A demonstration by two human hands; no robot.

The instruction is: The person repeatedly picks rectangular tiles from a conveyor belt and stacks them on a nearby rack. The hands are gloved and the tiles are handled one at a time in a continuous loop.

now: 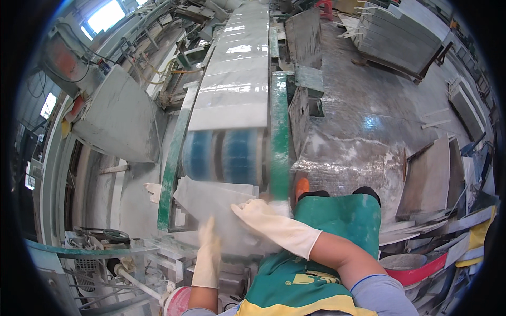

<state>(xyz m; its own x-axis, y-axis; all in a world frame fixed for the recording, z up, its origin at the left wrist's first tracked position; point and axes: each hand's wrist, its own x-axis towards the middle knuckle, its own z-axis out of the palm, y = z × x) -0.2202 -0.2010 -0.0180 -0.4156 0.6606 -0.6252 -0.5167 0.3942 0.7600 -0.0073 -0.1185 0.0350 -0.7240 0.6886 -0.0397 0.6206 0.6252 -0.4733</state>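
Observation:
Both my hands wear long cream rubber gloves. Under them, at the near end of a green-framed conveyor, lies a thin pale grey sheet, turned at an angle over other flat pieces. My right hand reaches in from the right, its fingers bent and closed at the sheet's right side. Near the sheet's lower edge my left hand points away from me; motion smears its fingers, so its grip is unclear. Just beyond the sheet are the blue rollers. Past them, white slabs lie in a row along the conveyor.
Green frame rails run along both conveyor sides. A large grey cabinet stands left. Flat panels lean at right, near a red-rimmed basin. A pink bucket and pipework sit at lower left. The floor at right looks wet.

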